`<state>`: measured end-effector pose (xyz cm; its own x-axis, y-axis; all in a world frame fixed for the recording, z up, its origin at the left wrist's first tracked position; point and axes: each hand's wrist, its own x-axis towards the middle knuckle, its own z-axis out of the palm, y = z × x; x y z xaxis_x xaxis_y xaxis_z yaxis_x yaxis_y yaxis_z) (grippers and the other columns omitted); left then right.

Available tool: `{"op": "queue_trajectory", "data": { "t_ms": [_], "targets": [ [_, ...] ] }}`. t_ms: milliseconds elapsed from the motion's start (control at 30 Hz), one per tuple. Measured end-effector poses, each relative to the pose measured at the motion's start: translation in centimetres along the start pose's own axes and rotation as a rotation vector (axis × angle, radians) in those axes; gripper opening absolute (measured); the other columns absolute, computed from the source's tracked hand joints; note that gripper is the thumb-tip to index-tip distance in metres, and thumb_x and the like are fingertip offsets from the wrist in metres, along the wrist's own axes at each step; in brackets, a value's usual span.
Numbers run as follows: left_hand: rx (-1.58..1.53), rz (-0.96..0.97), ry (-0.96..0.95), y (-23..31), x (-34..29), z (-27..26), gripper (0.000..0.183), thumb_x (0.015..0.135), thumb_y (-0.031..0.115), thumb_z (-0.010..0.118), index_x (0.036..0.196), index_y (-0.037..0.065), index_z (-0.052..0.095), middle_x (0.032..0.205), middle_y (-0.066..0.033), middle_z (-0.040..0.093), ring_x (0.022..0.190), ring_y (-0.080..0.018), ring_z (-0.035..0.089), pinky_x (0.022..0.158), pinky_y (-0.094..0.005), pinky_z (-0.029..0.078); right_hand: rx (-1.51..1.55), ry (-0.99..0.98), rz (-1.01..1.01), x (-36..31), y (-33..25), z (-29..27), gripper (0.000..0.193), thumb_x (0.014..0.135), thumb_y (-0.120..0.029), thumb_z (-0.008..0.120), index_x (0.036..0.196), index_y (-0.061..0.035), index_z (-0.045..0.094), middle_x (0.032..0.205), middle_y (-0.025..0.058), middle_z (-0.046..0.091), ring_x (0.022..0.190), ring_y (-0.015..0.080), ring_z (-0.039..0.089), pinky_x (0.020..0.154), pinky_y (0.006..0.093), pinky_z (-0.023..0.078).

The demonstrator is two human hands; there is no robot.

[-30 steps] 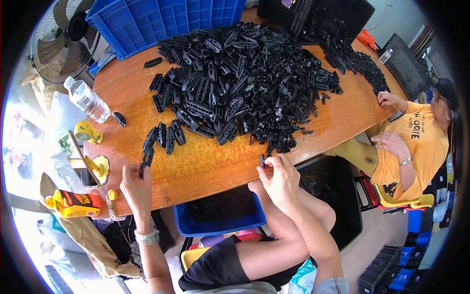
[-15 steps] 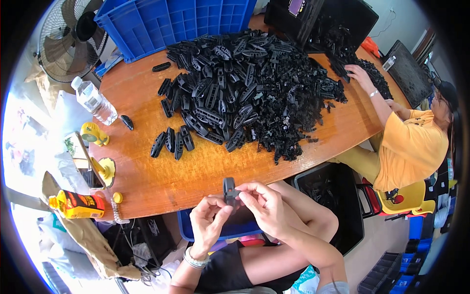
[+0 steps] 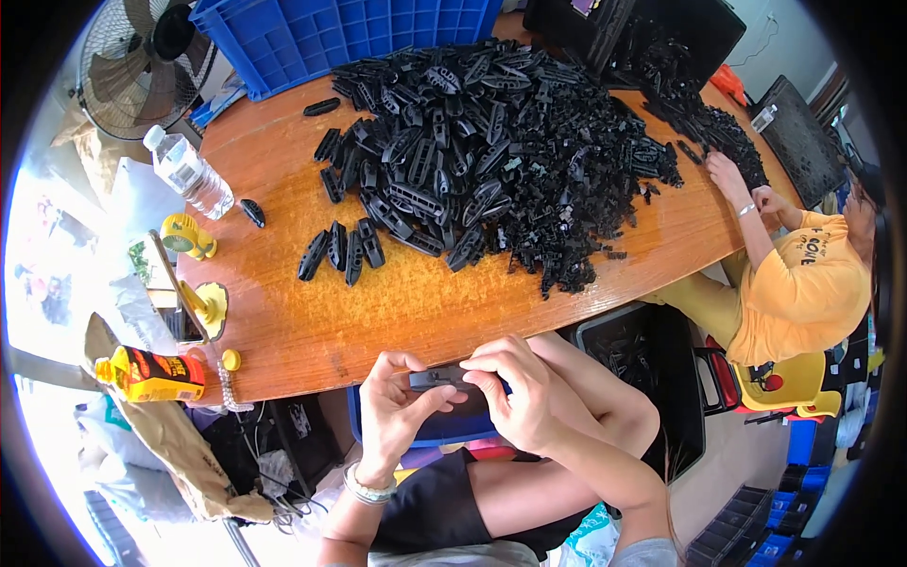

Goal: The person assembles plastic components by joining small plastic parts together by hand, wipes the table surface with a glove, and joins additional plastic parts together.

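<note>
At the near edge of the table I hold an oblong black plastic part (image 3: pixel 435 379), turned roughly level. My left hand (image 3: pixel 392 411) has its thumb and fingers closed around the left end. The fingertips of my right hand (image 3: pixel 518 392) pinch at the right end; whether a smaller piece is between them is hidden. Beyond my hands, several similar boat-shaped black parts (image 3: pixel 353 257) lie side by side on the wooden table (image 3: pixel 312 331). Behind these rises a large heap of black parts (image 3: pixel 425 161), with smaller black pieces (image 3: pixel 567 227) on its right side.
A blue crate (image 3: pixel 350 47) stands at the back. Along the left are a water bottle (image 3: pixel 189 175), a small yellow fan (image 3: pixel 187 236), a phone on a stand and a yellow bottle (image 3: pixel 151 374). A co-worker in a yellow shirt (image 3: pixel 803 293) handles parts at the right. A black bin (image 3: pixel 642 354) sits below.
The black part has turned from upright to roughly level between my hands. My view has shifted slightly. The co-worker's hand has moved back from the black parts at the far right.
</note>
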<state>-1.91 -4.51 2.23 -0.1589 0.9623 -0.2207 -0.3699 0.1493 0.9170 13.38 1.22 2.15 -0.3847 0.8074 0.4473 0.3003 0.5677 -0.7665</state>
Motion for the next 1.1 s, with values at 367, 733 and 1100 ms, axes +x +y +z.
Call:
{"op": "queue_trajectory", "data": {
  "t_ms": [367, 733, 1100],
  "targets": [
    [0.030, 0.093, 0.031, -0.8, -0.6, -0.6, 0.022, 0.084, 0.000, 0.065, 0.096, 0.001, 0.046, 0.081, -0.0102, 0.064, 0.073, -0.0144, 0.066, 0.063, -0.0216, 0.050, 0.138, -0.207, 0.180, -0.5, -0.3, -0.3, 0.024, 0.085, -0.013, 0.067, 0.104, 0.0013, 0.061, 0.081, 0.0106, 0.063, 0.059, 0.0157, 0.061, 0.058, 0.0261, 0.049],
    [1.303, 0.749, 0.437, 2.2, 10.8, -6.8, 0.028, 0.073, 0.014, 0.074, 0.090, 0.003, 0.056, 0.078, -0.0103, 0.057, 0.064, -0.0249, 0.056, 0.058, -0.0344, 0.045, -0.251, 0.006, -0.110, 5.2, 7.7, 0.3, 0.015, 0.080, 0.003, 0.062, 0.095, 0.0006, 0.065, 0.083, 0.0081, 0.059, 0.068, 0.0196, 0.057, 0.060, 0.0308, 0.046],
    [1.060, 0.543, 0.524, 2.8, 9.1, -7.5, 0.014, 0.078, 0.007, 0.066, 0.088, 0.001, 0.058, 0.079, -0.0108, 0.064, 0.070, -0.0213, 0.063, 0.061, -0.0310, 0.048, -0.456, -0.047, -0.500, 8.8, 9.7, 0.6, 0.014, 0.071, 0.004, 0.062, 0.082, -0.0030, 0.057, 0.085, 0.0074, 0.055, 0.079, 0.0245, 0.053, 0.068, 0.0358, 0.044]
  ]
}}
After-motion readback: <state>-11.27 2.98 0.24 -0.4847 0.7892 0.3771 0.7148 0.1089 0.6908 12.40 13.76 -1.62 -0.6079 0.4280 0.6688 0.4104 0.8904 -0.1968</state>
